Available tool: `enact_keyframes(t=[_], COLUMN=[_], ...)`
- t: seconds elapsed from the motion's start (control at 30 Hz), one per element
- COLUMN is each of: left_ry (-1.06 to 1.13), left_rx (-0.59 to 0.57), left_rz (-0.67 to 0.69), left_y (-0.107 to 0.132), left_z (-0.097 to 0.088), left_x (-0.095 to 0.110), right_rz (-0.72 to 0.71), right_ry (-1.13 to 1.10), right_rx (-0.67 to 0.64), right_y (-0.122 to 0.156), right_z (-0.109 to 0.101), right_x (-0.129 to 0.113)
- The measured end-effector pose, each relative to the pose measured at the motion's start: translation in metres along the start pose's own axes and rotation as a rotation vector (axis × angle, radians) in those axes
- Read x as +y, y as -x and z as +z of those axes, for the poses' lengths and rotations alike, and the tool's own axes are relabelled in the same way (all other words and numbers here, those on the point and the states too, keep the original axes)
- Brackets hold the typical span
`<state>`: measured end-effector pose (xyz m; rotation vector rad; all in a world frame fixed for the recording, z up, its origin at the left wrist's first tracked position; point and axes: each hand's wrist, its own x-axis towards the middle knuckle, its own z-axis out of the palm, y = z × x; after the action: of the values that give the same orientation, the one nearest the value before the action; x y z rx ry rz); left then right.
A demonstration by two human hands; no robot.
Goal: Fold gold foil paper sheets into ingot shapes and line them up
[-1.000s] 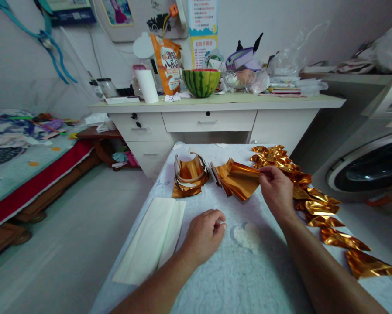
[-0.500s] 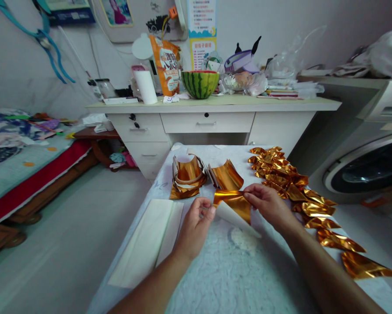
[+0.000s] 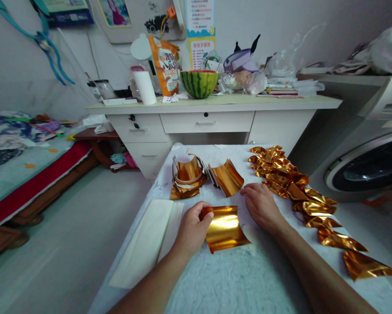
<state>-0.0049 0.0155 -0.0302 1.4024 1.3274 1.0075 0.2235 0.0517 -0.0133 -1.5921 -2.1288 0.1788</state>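
Note:
Between thumb and fingers, my left hand (image 3: 194, 226) pinches the left edge of a curved sheet of gold foil paper (image 3: 227, 229), shiny side up. My right hand (image 3: 259, 204) rests on the table to the right of that sheet, apart from it, fingers stretched out and holding nothing. Just beyond the hands lies a small stack of curled gold foil sheets (image 3: 228, 176). Left of it stands a larger curled bundle of gold foil sheets (image 3: 187, 170). A row of folded gold foil pieces (image 3: 314, 208) runs along the table's right side.
Folded white paper (image 3: 143, 240) lies at the left of the cloth-covered table (image 3: 222, 283). Behind is a white desk (image 3: 212, 122) with a cut watermelon (image 3: 199, 83) and an orange pouch (image 3: 166, 65). A washing machine (image 3: 366, 152) stands at the right, a bed (image 3: 35, 174) at the left.
The foil sheet's pale underside, partly showing before, has turned down and its gold face is up, nearer to me. My right hand has let go of the sheet; my left still holds it.

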Motion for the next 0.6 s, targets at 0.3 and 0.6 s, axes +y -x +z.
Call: enact_keyframes(t=[0.3, 0.6], left_ry=[-0.023, -0.020], left_rx=[-0.005, -0.018], left_rz=[-0.004, -0.005], left_y=[0.002, 0.004], left_z=[-0.001, -0.002], left_x=[0.006, 0.013], right_rz=[0.051, -0.011], right_ry=[0.008, -0.116], right_rx=[-0.019, -0.047], right_y=[-0.008, -0.011], right_z=[0.014, 0.018], right_x=[0.002, 0.005])
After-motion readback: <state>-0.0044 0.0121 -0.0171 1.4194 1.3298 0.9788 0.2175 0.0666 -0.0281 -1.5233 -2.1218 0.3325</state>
